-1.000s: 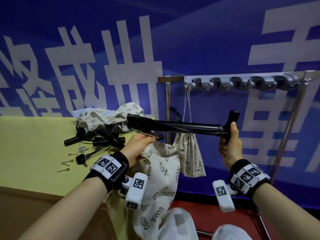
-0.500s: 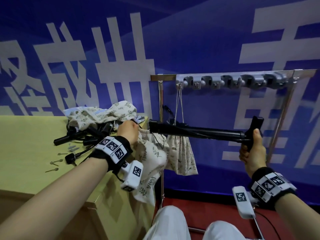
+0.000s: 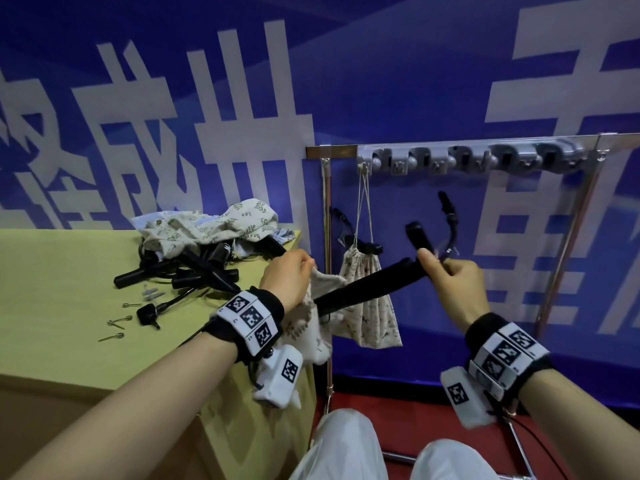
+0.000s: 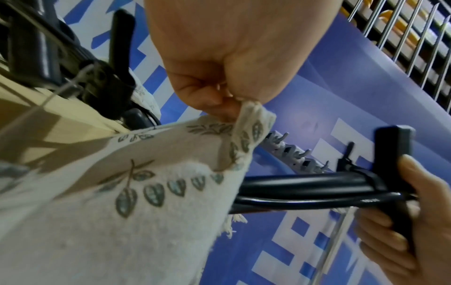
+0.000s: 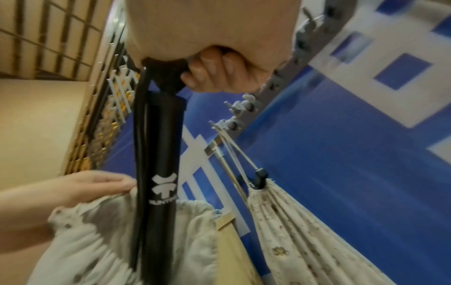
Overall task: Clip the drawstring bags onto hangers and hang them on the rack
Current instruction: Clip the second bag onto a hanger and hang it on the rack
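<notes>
My left hand [image 3: 304, 270] pinches the top edge of a cream leaf-print drawstring bag [image 3: 313, 329] beside the table's corner; the left wrist view shows that pinch [image 4: 234, 108] on the bag [image 4: 127, 192]. My right hand [image 3: 434, 263] grips the clip end of a black hanger [image 3: 367, 284]. The hanger's bar slants down-left until its low end meets the bag. In the right wrist view my fingers [image 5: 214, 75] curl round the clip, and the bar [image 5: 161, 173] crosses over the bag [image 5: 97, 241]. The rack [image 3: 467, 161] stands behind.
Another printed bag [image 3: 369, 306] hangs by its cord from the leftmost hook of the rack. A pile of bags and black hangers [image 3: 207, 237] lies on the yellow-green table [image 3: 52, 289], with small metal screws [image 3: 117, 322] nearby. My knees show below.
The hanger was level and now slants, its left end lowered to the bag. My right hand has come in toward the left hand, which still pinches the bag.
</notes>
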### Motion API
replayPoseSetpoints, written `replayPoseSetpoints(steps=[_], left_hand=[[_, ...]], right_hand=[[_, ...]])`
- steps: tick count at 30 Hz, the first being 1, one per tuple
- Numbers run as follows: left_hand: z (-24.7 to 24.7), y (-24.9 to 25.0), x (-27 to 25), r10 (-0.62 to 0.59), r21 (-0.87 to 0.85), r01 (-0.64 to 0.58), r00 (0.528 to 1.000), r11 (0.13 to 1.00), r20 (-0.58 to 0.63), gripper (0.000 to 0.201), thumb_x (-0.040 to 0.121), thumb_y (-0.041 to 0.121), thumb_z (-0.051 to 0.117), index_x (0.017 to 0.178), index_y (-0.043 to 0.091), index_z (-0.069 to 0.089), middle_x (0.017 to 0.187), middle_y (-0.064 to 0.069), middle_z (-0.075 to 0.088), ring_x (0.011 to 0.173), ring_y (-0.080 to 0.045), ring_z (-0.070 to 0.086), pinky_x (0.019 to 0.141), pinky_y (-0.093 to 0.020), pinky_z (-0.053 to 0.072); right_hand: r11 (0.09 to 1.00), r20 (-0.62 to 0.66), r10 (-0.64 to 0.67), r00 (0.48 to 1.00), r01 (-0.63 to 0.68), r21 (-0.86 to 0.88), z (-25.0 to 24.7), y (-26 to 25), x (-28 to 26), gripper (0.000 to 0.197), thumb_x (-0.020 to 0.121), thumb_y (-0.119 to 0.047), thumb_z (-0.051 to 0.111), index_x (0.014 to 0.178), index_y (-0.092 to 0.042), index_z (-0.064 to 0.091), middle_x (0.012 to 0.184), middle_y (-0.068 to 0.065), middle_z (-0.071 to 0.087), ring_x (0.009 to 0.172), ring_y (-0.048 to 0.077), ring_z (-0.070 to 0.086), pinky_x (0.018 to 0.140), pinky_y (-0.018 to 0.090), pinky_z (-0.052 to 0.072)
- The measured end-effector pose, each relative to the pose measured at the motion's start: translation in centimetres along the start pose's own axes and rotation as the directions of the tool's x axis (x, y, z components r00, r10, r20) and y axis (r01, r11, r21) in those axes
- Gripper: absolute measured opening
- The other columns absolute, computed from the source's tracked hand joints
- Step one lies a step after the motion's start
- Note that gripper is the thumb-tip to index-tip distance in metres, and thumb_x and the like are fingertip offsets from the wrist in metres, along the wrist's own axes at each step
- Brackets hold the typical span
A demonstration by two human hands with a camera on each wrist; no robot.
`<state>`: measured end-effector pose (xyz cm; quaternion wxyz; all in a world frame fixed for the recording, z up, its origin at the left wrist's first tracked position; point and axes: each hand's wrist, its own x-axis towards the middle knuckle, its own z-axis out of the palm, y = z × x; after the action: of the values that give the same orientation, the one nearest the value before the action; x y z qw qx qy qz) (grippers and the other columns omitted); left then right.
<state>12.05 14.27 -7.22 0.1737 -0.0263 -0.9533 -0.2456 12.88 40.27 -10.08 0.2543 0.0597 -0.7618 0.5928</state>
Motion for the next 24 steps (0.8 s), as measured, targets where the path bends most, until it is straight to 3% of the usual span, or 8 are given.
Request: replayPoseSetpoints(steps=[2, 7, 12, 16, 18, 19, 22, 24], left_hand=[[0.0, 1.4, -0.4, 0.04, -0.061, -0.041, 0.999, 0.997, -0.014, 0.027, 0.099, 0.025, 0.041, 0.094, 0.012, 0.064, 0.085, -0.006, 0.061, 0.082, -0.027, 0.057, 0.066, -0.03, 0.036], [0.0, 3.7, 0.2, -0.016, -0.31, 0.004, 0.999, 0.951, -0.036, 0.025, 0.099, 0.016, 0.042, 0.098, 0.005, 0.065, 0.088, -0.014, 0.062, 0.081, -0.028, 0.055, 0.069, -0.033, 0.042], [-0.2, 3.0, 0.4, -0.096, -0.533, 0.055, 0.994, 0.844, -0.048, 0.025, 0.096, 0.015, 0.048, 0.095, 0.001, 0.069, 0.094, -0.013, 0.067, 0.081, -0.021, 0.059, 0.077, -0.036, 0.046], [-1.1, 2.9, 0.5, -0.124, -0.642, 0.06, 0.991, 0.764, -0.055, 0.024, 0.097, 0.012, 0.046, 0.096, 0.01, 0.069, 0.092, -0.001, 0.065, 0.089, -0.012, 0.059, 0.083, -0.026, 0.046], [-1.3, 2.9, 0.5, -0.12, -0.654, 0.076, 0.992, 0.752, -0.023, 0.024, 0.097, 0.014, 0.046, 0.103, 0.009, 0.069, 0.091, 0.002, 0.064, 0.091, -0.009, 0.057, 0.082, -0.023, 0.045], [-1.2, 2.8, 0.5, -0.111, -0.651, 0.08, 0.994, 0.755, -0.007, 0.024, 0.097, 0.014, 0.047, 0.105, 0.009, 0.069, 0.097, 0.001, 0.064, 0.095, -0.01, 0.056, 0.085, -0.023, 0.044], [-0.9, 2.8, 0.4, -0.104, -0.639, 0.096, 0.994, 0.763, 0.025, 0.024, 0.098, 0.015, 0.046, 0.102, 0.01, 0.069, 0.106, -0.002, 0.061, 0.101, -0.012, 0.054, 0.089, -0.024, 0.039], [-0.8, 2.9, 0.2, -0.115, -0.667, 0.119, 0.992, 0.736, 0.051, 0.025, 0.098, 0.014, 0.045, 0.103, 0.009, 0.069, 0.095, -0.003, 0.06, 0.089, -0.014, 0.052, 0.083, -0.026, 0.039]], right_hand=[[0.985, 0.056, -0.075, 0.996, 0.083, -0.149, 1.4, -1.5, -0.2, 0.06, 0.078, -0.057, 0.065, 0.045, -0.019, 0.032, 0.041, -0.008, 0.024, 0.039, 0.011, 0.02, 0.045, 0.027, 0.018], [0.873, 0.268, -0.106, 0.958, 0.219, -0.436, 4.7, -2.4, -1.0, 0.067, 0.074, -0.078, 0.049, 0.05, -0.016, 0.053, 0.041, -0.003, 0.044, 0.039, 0.011, 0.039, 0.043, 0.025, 0.031], [0.939, 0.338, -0.043, 0.94, 0.154, -0.308, 5.2, -2.3, -1.2, 0.055, 0.084, -0.066, 0.052, 0.078, -0.012, 0.055, 0.062, -0.001, 0.054, 0.054, 0.013, 0.045, 0.051, 0.024, 0.034], [0.957, 0.364, 0.03, 0.931, 0.079, -0.278, 5.1, -1.6, -0.9, 0.054, 0.083, -0.062, 0.058, 0.085, -0.008, 0.06, 0.068, 0.001, 0.061, 0.054, 0.008, 0.05, 0.054, 0.02, 0.039], [0.983, 0.391, 0.104, 0.914, -0.034, -0.183, 4.9, -1.2, -0.7, 0.051, 0.086, -0.057, 0.059, 0.086, -0.006, 0.064, 0.069, -0.001, 0.064, 0.051, 0.004, 0.053, 0.053, 0.019, 0.044], [0.985, 0.43, 0.175, 0.886, -0.164, -0.062, 4.9, -1.1, -0.6, 0.047, 0.089, -0.051, 0.057, 0.089, -0.005, 0.066, 0.073, 0.002, 0.066, 0.052, 0.006, 0.055, 0.055, 0.021, 0.047], [0.787, 0.557, 0.307, 0.772, -0.535, 0.308, 4.7, -0.4, -0.5, 0.039, 0.1, -0.032, 0.044, 0.095, -0.003, 0.069, 0.087, 0.014, 0.072, 0.064, 0.017, 0.063, 0.07, 0.031, 0.052], [0.736, 0.544, 0.32, 0.776, -0.565, 0.374, 4.6, 0.3, -0.7, 0.037, 0.101, -0.025, 0.038, 0.098, -0.008, 0.071, 0.1, 0.015, 0.073, 0.085, 0.022, 0.068, 0.084, 0.034, 0.048]])
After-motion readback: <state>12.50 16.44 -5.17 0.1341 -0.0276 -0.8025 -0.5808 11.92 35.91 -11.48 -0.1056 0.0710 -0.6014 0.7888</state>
